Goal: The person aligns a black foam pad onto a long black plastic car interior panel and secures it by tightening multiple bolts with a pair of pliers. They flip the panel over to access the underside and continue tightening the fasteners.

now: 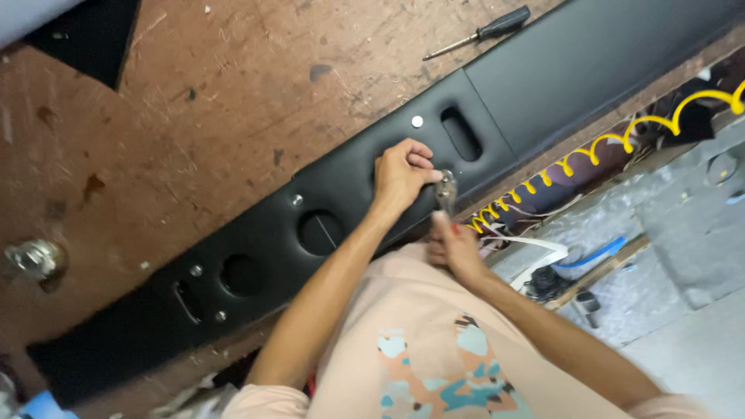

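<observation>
A long black padded panel (pixel 543 70) with round and slotted cut-outs and small silver studs lies slantwise across a worn brown workbench (pixel 233 101). My left hand (pixel 400 174) rests on the panel's near edge with its fingers curled, pinching the black covering. Just below it, my right hand (pixel 454 248) grips a small metal tool (pixel 446 190) whose tip touches the panel edge right beside my left fingers. A slotted hole (pixel 461 133) and a silver stud (pixel 417 121) lie just beyond my left hand.
A black-handled screwdriver (pixel 481 32) lies on the bench beyond the panel. A yellow coiled hose (pixel 621 132) runs along the bench's near side towards my right hand. A shiny metal fitting (pixel 35 260) sits at the left. Clutter lies on the grey floor (pixel 683 233).
</observation>
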